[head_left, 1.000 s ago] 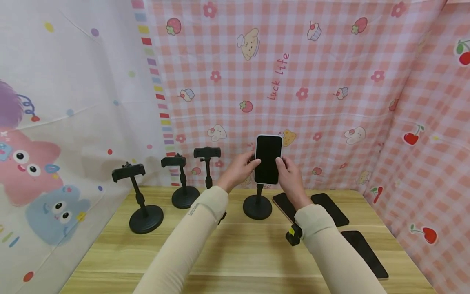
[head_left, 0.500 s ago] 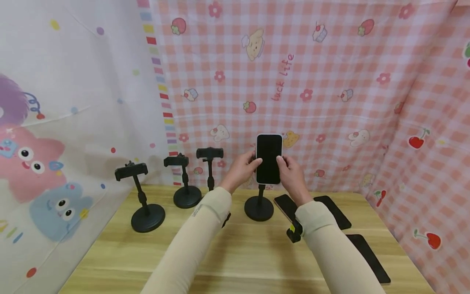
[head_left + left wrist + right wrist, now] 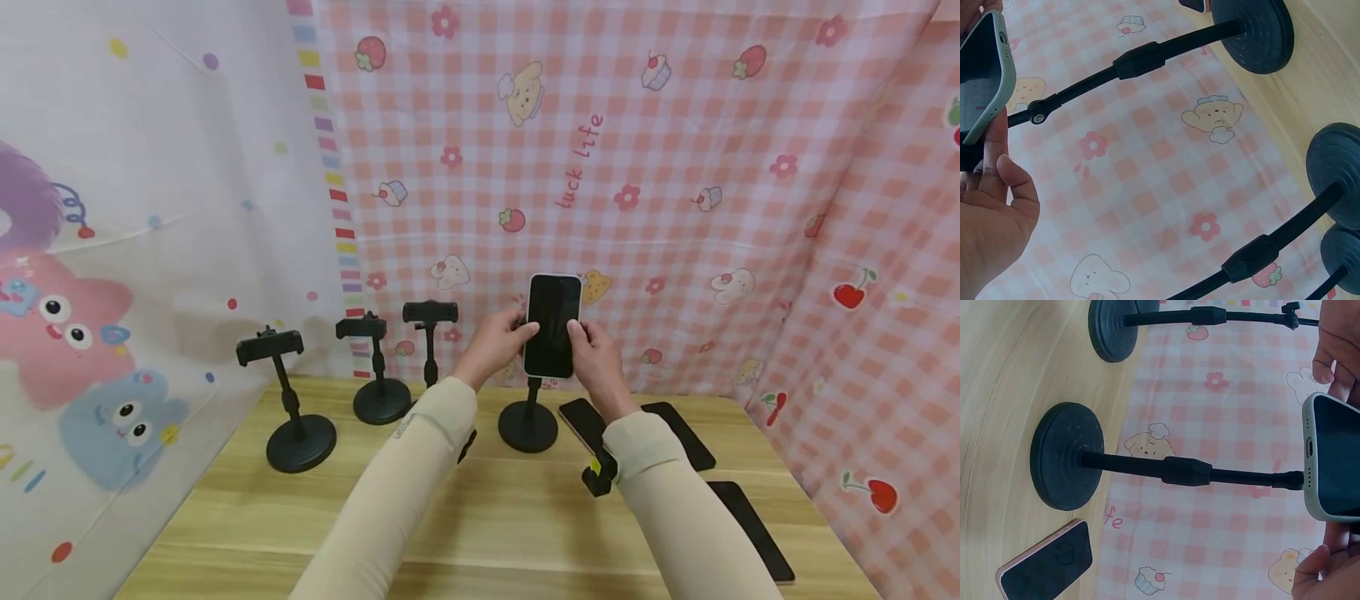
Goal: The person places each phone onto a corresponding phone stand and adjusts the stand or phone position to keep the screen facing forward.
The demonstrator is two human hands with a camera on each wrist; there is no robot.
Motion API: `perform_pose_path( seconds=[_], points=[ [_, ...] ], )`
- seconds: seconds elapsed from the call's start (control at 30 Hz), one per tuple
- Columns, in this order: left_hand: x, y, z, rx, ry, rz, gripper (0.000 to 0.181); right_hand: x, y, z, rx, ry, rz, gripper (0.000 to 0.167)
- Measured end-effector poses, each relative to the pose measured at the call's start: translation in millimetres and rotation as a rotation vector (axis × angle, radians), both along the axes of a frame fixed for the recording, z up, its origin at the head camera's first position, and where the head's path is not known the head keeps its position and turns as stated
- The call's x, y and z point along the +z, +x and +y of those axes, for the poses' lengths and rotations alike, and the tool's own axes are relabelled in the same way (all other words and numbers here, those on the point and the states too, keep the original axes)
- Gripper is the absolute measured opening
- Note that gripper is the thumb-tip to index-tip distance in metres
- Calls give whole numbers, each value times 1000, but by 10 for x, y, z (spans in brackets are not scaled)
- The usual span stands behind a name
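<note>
A smartphone (image 3: 553, 325) with a pale rim and dark screen stands upright at the top of a black phone stand (image 3: 528, 427). My left hand (image 3: 495, 343) holds its left side, thumb at the front edge and fingers partly behind. On the opposite side my right hand (image 3: 598, 362) grips the phone, its thumb by the screen's edge. The left wrist view shows the phone's lower end (image 3: 1005, 69) and a black part behind it. In the right wrist view the stand's pole (image 3: 1185, 470) meets the phone from below. The phone mostly hides the holder.
Three more black phone stands, a left one (image 3: 300, 442), a middle one (image 3: 381, 402) and one with its clamp (image 3: 431, 312) raised, are on the left. Dark phones lie at right: one near the stand (image 3: 583, 421), one behind (image 3: 681, 435), one in front (image 3: 752, 529).
The phone's top has tilted slightly to the right, with both hands staying on its sides. A faint reflection now shows on its screen. The head view has shifted a little.
</note>
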State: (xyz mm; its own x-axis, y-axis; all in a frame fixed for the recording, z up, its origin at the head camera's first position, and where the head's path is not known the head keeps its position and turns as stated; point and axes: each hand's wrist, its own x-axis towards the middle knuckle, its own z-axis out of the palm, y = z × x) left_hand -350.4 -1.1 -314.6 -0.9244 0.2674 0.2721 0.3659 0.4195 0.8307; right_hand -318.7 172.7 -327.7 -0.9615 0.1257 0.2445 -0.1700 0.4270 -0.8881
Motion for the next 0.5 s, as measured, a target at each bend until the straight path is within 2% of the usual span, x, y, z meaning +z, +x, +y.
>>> perform_pose_path(
  seconds=[0.3, 0.5],
  points=[
    [-53, -26, -2, -29, 49, -26, 23, -12, 8, -9, -3, 27, 27, 41],
    [-79, -15, -16, -32, 91, -52, 33, -12, -4, -7, -3, 20, 3, 43]
  ],
)
